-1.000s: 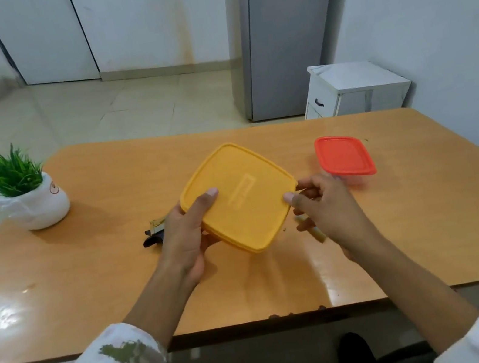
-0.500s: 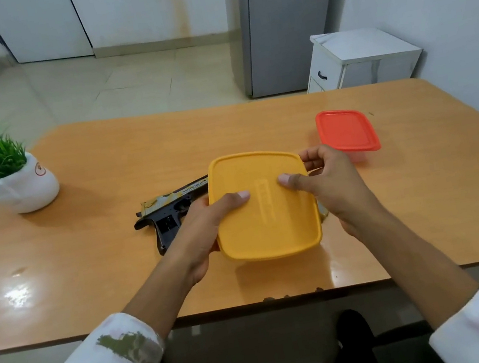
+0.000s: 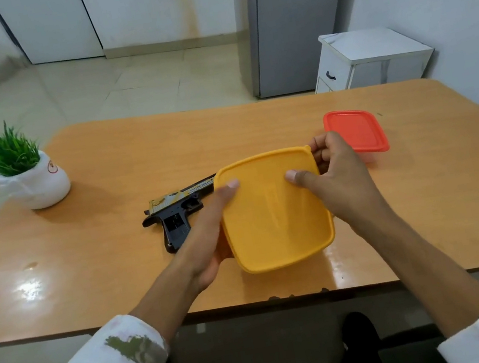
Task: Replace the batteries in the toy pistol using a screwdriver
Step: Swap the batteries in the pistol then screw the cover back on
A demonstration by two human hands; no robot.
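Note:
A yellow-lidded square box (image 3: 273,210) is held over the near middle of the table, between both hands. My left hand (image 3: 208,231) grips its left side with the thumb on the lid. My right hand (image 3: 338,176) grips its right side, thumb on the lid and fingers curled at the far corner. The toy pistol (image 3: 178,211), black with a camouflage slide, lies flat on the table just left of the box, its muzzle end hidden behind the box. No screwdriver or batteries can be seen.
A box with a red lid (image 3: 356,132) sits on the wooden table (image 3: 118,266) behind my right hand. A small potted plant (image 3: 27,174) stands at the far left. A white cabinet (image 3: 370,62) and a grey fridge stand beyond the table.
The yellow box has turned from a diamond angle to square and come nearer the table's front edge. The pistol, mostly hidden before, is now in plain sight.

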